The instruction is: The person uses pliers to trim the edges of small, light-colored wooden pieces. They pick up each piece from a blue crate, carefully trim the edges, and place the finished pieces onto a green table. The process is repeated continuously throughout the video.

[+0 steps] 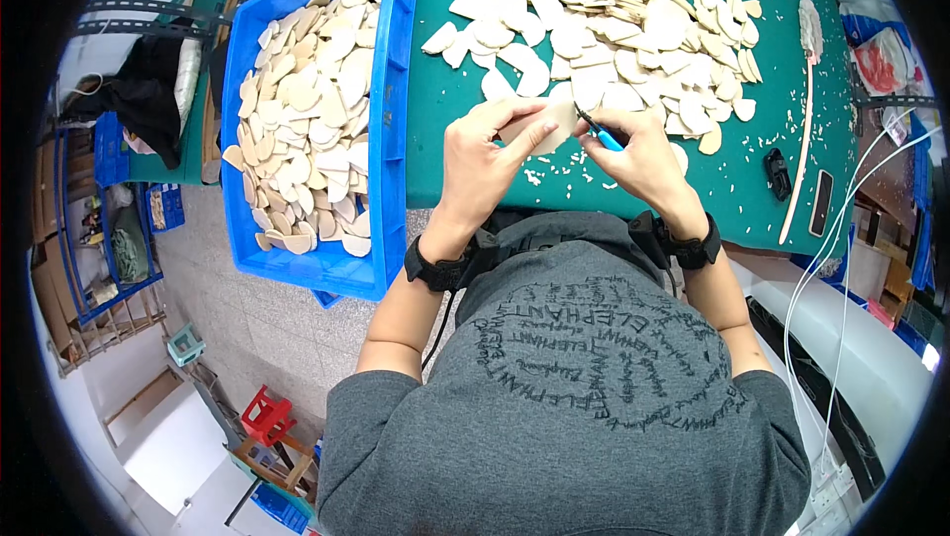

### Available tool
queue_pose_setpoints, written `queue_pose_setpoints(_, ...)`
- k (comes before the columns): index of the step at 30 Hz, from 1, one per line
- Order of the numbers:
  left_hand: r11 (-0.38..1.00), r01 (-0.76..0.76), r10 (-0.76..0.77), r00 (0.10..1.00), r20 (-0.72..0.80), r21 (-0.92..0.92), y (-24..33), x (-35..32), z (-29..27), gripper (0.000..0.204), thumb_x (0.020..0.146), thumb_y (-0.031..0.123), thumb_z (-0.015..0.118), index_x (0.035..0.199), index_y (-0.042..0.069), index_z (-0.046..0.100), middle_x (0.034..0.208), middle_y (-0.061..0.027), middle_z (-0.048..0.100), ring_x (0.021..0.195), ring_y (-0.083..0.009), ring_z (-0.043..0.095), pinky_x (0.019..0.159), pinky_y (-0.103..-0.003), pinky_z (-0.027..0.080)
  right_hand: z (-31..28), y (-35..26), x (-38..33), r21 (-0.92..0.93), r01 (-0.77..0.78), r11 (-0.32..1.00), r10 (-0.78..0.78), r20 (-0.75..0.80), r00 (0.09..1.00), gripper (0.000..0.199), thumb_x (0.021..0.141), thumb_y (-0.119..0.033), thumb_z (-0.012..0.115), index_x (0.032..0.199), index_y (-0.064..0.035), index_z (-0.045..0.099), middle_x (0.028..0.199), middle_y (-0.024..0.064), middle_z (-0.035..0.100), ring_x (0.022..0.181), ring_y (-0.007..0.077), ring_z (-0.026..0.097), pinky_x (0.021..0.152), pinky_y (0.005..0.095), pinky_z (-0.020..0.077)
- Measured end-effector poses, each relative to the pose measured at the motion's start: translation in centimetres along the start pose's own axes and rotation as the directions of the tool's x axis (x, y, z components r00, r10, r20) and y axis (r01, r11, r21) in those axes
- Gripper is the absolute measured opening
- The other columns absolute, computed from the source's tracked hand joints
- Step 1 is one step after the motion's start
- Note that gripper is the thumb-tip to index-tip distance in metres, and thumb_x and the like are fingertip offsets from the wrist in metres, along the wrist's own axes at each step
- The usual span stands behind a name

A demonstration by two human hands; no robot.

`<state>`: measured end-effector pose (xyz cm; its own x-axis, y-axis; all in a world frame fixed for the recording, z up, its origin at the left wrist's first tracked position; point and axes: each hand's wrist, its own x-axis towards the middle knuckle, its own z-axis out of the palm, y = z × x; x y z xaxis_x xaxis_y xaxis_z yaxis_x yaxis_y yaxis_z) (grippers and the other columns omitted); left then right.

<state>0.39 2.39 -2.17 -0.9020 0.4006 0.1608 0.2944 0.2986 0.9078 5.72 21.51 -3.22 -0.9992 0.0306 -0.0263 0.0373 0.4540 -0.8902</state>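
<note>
A flat, pale cream, rounded piece (556, 130) is pinched between the thumb and fingers of my left hand (475, 162). My right hand (645, 162) closes around blue-handled snips (606, 138), their dark tip at the piece's right edge. Whether the blades touch it I cannot tell. Just beyond my hands a heap of similar pale pieces (594, 36) spreads over the green table (445, 81). To my left, a large blue crate (394, 120) holds many more of these pieces (312, 110). Small pale trimmings (539, 180) lie scattered below the held piece.
On the table's right side are a long-handled brush (809, 51), a small black device (777, 175) and a phone (821, 202). White cables (839, 219) hang at the right edge. A red stool (267, 415) stands on the floor behind left, near shelving (99, 229).
</note>
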Motion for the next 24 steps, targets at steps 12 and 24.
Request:
queue_pose_setpoints(12,0.932,0.203,-0.254,0.957,-0.141,-0.299,-1.4,0.2,-6.3,0.023,0.084,0.01,0.069,0.102,-0.004,0.066,0.09,-0.0077,0.068,0.08,-0.0098,0.063,0.071,-0.023,0.051,-0.4,-0.1,0.6,0.237,-0.134,0.962,0.132,0.026,0.991,0.023,0.081,-0.022,0.07,0.093,-0.0027,0.067,0.081,0.0034,0.061,0.07,0.0073,0.056,0.061,0.0219,0.0445)
queue_pose_setpoints(24,0.803,0.394,-0.318,0.918,0.238,-0.447,0.6,-0.3,-2.8,0.026,0.083,0.014,0.071,0.102,-0.003,0.066,0.092,-0.0069,0.068,0.08,-0.009,0.061,0.073,-0.022,0.049,0.3,-3.0,2.4,0.524,-0.052,0.85,-0.013,0.119,0.993,0.019,0.09,-0.021,0.061,0.091,-0.0028,0.062,0.067,0.0005,0.057,0.063,0.0074,0.053,0.059,0.0225,0.0426)
